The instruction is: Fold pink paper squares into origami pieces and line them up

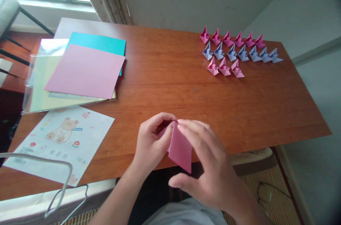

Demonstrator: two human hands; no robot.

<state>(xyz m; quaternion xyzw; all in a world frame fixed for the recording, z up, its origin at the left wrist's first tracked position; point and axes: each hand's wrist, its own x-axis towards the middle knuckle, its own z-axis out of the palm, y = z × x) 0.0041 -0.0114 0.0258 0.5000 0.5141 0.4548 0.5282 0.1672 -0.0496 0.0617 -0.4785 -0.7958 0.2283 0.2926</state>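
**Risks.** The pink paper (181,149) is held in the air at the near edge of the bench (186,90), not laid flat on it. With no surface under the fold, a crease is likely to run crooked or stay soft. The free lower corner hangs past the bench edge, so a slackened pinch would probably drop the piece to the person's lap or the floor. Uneven pressure from the two hands could also pull the layers out of line.

**Hands.** The left hand (151,141) is closed in a pinch on the upper left part of the paper. The right hand (210,166) lies with fingers extended, fingertips on the top edge and thumb held apart from the paper.

**Condition of the piece.** The paper is matte pink, partly folded, with one flat panel facing the camera and a sharp lower corner. The layers under the left hand are hidden.
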